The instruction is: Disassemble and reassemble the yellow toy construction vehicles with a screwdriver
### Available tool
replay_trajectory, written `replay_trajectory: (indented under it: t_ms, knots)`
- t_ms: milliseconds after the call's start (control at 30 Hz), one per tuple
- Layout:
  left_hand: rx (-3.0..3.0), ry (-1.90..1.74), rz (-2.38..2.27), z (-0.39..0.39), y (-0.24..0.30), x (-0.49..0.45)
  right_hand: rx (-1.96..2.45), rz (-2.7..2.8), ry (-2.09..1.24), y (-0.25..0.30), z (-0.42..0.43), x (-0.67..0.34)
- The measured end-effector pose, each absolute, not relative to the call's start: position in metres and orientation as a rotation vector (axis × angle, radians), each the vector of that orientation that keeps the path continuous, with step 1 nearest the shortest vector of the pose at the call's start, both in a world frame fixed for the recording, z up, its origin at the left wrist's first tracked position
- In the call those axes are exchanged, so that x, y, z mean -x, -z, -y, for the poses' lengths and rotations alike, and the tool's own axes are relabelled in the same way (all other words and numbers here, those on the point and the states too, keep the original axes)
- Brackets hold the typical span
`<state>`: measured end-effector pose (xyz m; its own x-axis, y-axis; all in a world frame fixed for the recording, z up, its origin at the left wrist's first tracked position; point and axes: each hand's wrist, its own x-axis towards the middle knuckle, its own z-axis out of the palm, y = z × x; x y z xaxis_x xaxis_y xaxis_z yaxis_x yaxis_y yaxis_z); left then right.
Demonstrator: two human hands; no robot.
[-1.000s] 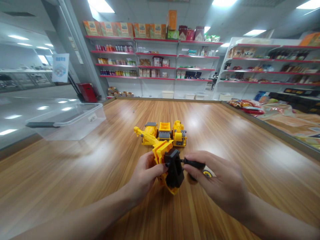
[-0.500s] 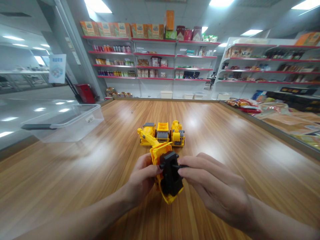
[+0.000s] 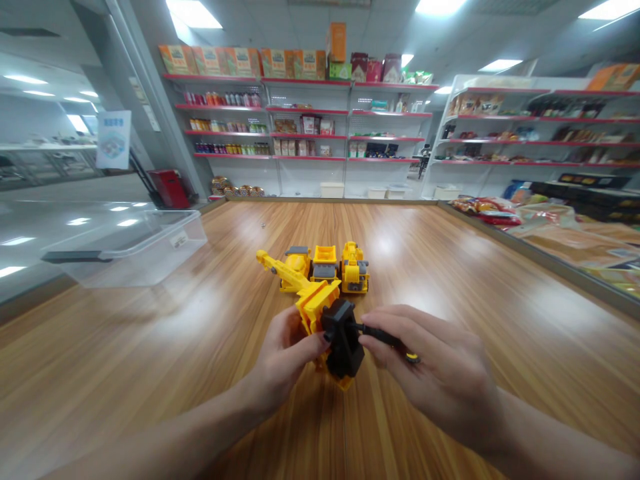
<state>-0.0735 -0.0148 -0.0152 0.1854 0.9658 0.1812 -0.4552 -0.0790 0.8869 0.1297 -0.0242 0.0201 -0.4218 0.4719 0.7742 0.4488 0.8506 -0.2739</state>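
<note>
My left hand (image 3: 285, 353) is closed around a yellow toy crane truck (image 3: 318, 301), tilted so its black underside (image 3: 345, 337) faces me and to the right. The yellow boom points up and left. In my right hand (image 3: 430, 353) is a small black screwdriver (image 3: 381, 333) with a yellow end, pinched between thumb and fingers. Its tip reaches into the hollow of the black underside; the exact contact point is hidden. Just beyond stand a yellow toy mixer-like truck (image 3: 295, 267), a toy dump truck (image 3: 325, 263) and a toy road roller (image 3: 355, 268).
A clear plastic box (image 3: 145, 250) sits at the left edge of the wooden table (image 3: 200, 380). Packaged goods (image 3: 487, 211) lie beyond the right edge. Stocked shelves (image 3: 305, 137) stand behind the table.
The toy crane truck has turned slightly, its boom swinging left and its black underside rising. My right hand has shifted, and more of the screwdriver handle now shows.
</note>
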Motion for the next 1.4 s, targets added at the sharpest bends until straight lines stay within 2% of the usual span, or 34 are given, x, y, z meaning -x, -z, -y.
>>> replay_trajectory:
  t_ms: [700, 1067, 1400]
  knots:
    - [-0.886, -1.242, -0.668, 0.0183, 0.0073, 0.0739, 0.509, 2.181, 0.043, -0.0223, 0.0328, -0.1312]
    - [-0.891, -1.295, -0.697, 0.0185, 0.0117, 0.0756, 0.554, 2.118, -0.035, -0.0203, 0.027, -0.1301]
    - [-0.859, -1.298, -0.721, 0.0213, 0.0079, 0.0791, 0.632, 2.158, 0.04, -0.0225, 0.0313, -0.1258]
